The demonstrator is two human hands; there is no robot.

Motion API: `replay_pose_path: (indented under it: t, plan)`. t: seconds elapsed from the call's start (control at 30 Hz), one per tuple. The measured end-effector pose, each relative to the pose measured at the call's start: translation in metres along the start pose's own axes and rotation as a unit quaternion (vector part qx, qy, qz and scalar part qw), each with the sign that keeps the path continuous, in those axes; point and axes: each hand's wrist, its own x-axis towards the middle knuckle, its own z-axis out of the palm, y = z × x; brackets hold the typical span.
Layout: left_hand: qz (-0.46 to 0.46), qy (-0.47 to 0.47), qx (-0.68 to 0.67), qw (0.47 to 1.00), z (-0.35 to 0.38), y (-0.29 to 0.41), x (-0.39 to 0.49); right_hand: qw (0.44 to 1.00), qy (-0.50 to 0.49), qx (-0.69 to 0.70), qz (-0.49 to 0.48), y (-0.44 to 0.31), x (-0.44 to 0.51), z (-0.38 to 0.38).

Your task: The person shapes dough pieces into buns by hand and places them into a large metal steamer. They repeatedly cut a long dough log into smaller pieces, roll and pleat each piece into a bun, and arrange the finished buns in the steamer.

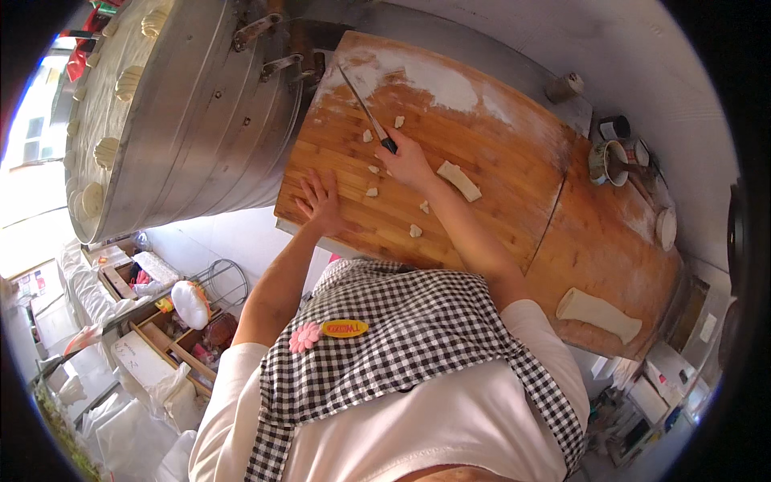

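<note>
My right hand (408, 161) grips the dark handle of a long knife (363, 107), its blade reaching towards the far left corner of a wooden board (355, 159). Flat on the board's left part rests my left hand (324, 208), fingers spread and holding nothing. Small lumps of dough lie scattered near both hands, among them one lump (368, 136) beside the blade and another (415, 231) close to the near edge. A short strip of dough (459, 181) sits just right of my right wrist. White flour (443, 81) coats the far side of the board.
A large metal drum (193, 120) carrying shaped dough pieces (105, 153) stands at the left. A thicker dough roll (598, 316) lies at the right on another board section. A mug with a brush (608, 162) and several containers line the wall. Drawers (174, 349) stand low at left.
</note>
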Motion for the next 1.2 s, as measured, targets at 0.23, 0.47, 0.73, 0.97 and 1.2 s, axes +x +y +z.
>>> replay_pose_path:
  t: [0.23,0.47,0.73,0.97,1.2]
  plan:
    - [0.010,0.012,-0.024,1.000,0.001,-0.005,-0.002,0.989,0.145,0.006,0.037,0.007,0.015,-0.007]
    - [0.018,0.003,-0.021,1.000,0.003,-0.013,-0.001,0.994,0.104,0.025,0.008,-0.009,0.013,0.011]
    - [0.003,0.000,-0.011,1.000,0.001,-0.017,-0.007,0.984,0.177,0.011,0.017,-0.015,0.017,0.014]
    - [0.004,-0.003,0.012,1.000,0.000,-0.021,-0.008,0.998,0.028,-0.057,-0.001,-0.016,0.010,0.028]
    - [-0.014,-0.002,0.013,1.000,0.002,-0.018,-0.006,0.992,0.126,-0.016,0.024,-0.010,0.000,0.022]
